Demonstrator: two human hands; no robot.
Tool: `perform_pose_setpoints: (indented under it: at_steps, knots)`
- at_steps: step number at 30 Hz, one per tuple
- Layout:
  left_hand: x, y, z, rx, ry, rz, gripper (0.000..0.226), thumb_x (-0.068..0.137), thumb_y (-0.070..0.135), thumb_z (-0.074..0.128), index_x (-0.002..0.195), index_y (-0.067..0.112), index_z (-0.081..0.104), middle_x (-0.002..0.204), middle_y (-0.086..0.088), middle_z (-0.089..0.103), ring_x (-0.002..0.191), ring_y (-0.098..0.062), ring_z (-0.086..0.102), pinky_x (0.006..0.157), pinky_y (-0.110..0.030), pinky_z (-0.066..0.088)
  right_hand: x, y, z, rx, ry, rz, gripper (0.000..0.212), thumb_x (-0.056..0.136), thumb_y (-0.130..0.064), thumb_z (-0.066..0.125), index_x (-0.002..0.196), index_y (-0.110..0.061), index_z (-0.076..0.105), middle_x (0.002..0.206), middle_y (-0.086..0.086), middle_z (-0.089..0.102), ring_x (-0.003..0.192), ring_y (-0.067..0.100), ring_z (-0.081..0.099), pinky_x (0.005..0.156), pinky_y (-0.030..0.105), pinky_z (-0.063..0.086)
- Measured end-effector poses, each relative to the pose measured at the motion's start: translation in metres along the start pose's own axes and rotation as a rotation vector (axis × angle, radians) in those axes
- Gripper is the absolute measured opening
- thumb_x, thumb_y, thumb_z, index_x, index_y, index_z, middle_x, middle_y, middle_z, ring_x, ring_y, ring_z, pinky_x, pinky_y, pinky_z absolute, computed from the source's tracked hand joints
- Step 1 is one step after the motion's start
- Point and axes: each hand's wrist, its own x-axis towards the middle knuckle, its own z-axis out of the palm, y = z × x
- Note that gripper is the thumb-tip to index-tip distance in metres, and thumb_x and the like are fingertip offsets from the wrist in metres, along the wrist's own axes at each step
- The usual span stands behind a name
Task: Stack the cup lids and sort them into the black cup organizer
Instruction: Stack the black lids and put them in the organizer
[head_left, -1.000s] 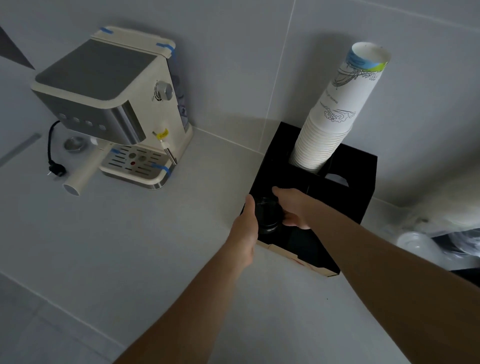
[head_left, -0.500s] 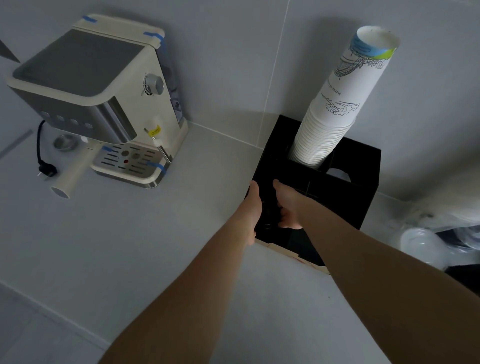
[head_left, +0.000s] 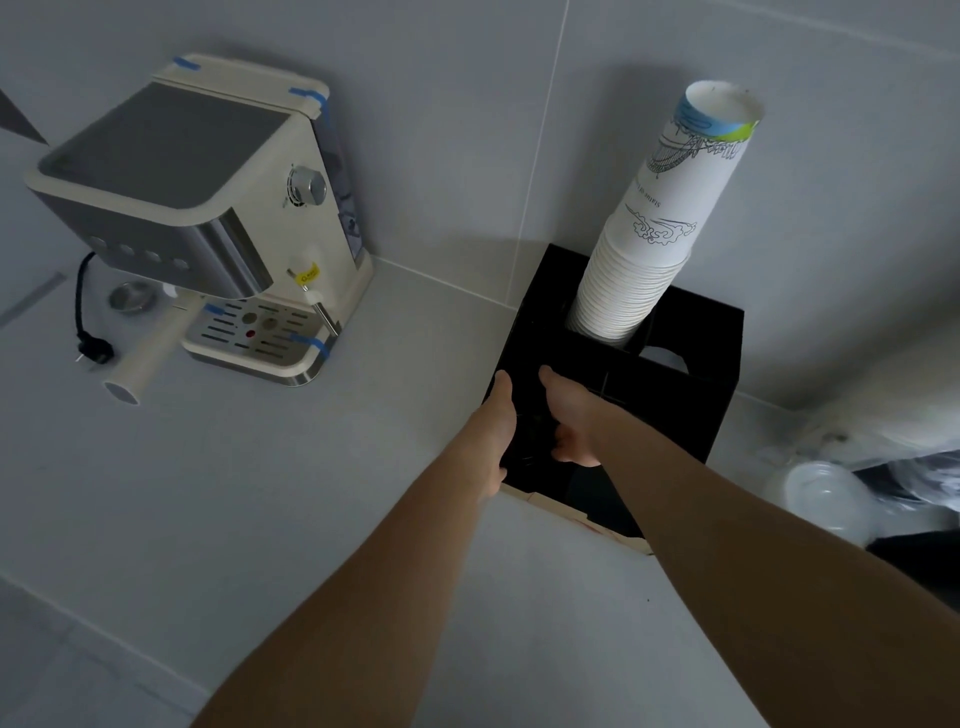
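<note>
While both forearms reach forward, the left hand and right hand sit at the front left compartment of the black cup organizer, which stands on a pale counter against a tiled wall. The left hand lies flat along the organizer's outer left wall, thumb up. The right hand curls downward inside the compartment. Between the two palms lies a dark shape, probably the stack of black cup lids, but black on black hides its outline, so whether either hand grips it cannot be told. A tall stack of white paper cups rises, tilted, from the organizer's rear left compartment. The rear right compartment shows a round opening with something pale inside. Right of the organizer lie clear plastic lids in loose wrapping. Left of the organizer, well apart, stands a cream espresso machine.
</note>
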Motion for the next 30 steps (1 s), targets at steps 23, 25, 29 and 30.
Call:
perform_pose_setpoints:
  at_steps: [23,25,29,30]
  knots:
    - [-0.084,-0.046,-0.057,-0.276,-0.276,0.270,0.047,0.095,0.038,0.049,0.131,0.008,0.055,0.126,-0.012,0.063,0.118,-0.024,0.058,0.103,-0.040,0.043,-0.125,0.075,-0.068,0.225,-0.058,-0.346,0.050,0.100,-0.044,0.044,0.131,-0.006,0.057,0.127,0.011,0.065,0.114,0.027,0.063,0.101,0.042,0.048]
    - [-0.095,-0.049,-0.054,-0.289,-0.299,0.288,0.045,0.095,0.038,0.049,0.128,0.009,0.057,0.125,-0.012,0.064,0.117,-0.024,0.060,0.099,-0.039,0.045,-0.140,0.087,-0.080,0.239,-0.044,-0.365,0.046,0.100,-0.043,0.044,0.124,-0.009,0.062,0.122,0.010,0.069,0.111,0.026,0.065,0.097,0.042,0.051]
    - [-0.111,-0.055,-0.048,-0.304,-0.310,0.309,0.042,0.095,0.037,0.049,0.126,0.011,0.059,0.123,-0.012,0.065,0.116,-0.026,0.061,0.094,-0.039,0.049,-0.164,0.103,-0.099,0.284,-0.009,-0.398,0.040,0.100,-0.042,0.044,0.114,-0.011,0.067,0.113,0.009,0.074,0.106,0.026,0.069,0.089,0.040,0.054]
    - [-0.114,-0.057,-0.044,-0.302,-0.305,0.313,0.041,0.095,0.037,0.049,0.126,0.012,0.060,0.123,-0.012,0.066,0.115,-0.027,0.062,0.093,-0.039,0.049,-0.170,0.108,-0.105,0.307,0.002,-0.405,0.040,0.100,-0.041,0.044,0.114,-0.011,0.067,0.111,0.009,0.075,0.105,0.026,0.070,0.087,0.040,0.054]
